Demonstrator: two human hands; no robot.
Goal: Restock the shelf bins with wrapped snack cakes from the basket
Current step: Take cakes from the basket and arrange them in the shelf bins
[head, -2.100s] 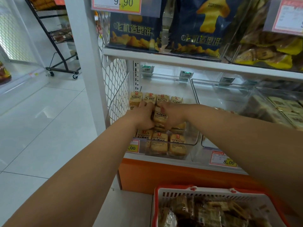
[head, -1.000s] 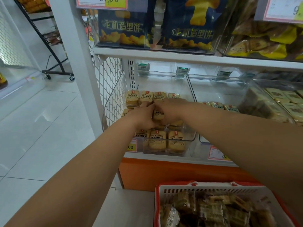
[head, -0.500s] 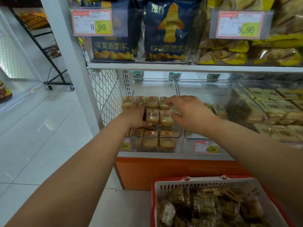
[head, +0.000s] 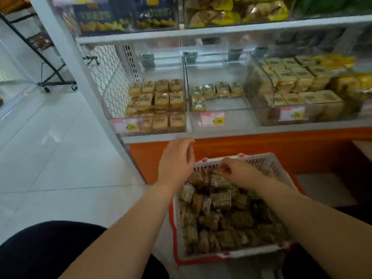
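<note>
While cake-filled, basket (head: 267, 164) beneath bins (head: 149, 133).

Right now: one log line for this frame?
phase: reaching for stock | left hand: open above basket rim | right hand: pinching snack cake in basket | middle bin: sparse

A white shelf (head: 221, 132) crosses the middle of the frame, carrying three clear bins side by side: a left bin (head: 149, 129) packed with cakes, a middle bin (head: 237, 117) holding few, a right bin (head: 314, 117) nearly full. At lower right, a basket (head: 267, 162) sits on the tiled floor (head: 60, 158).
</note>
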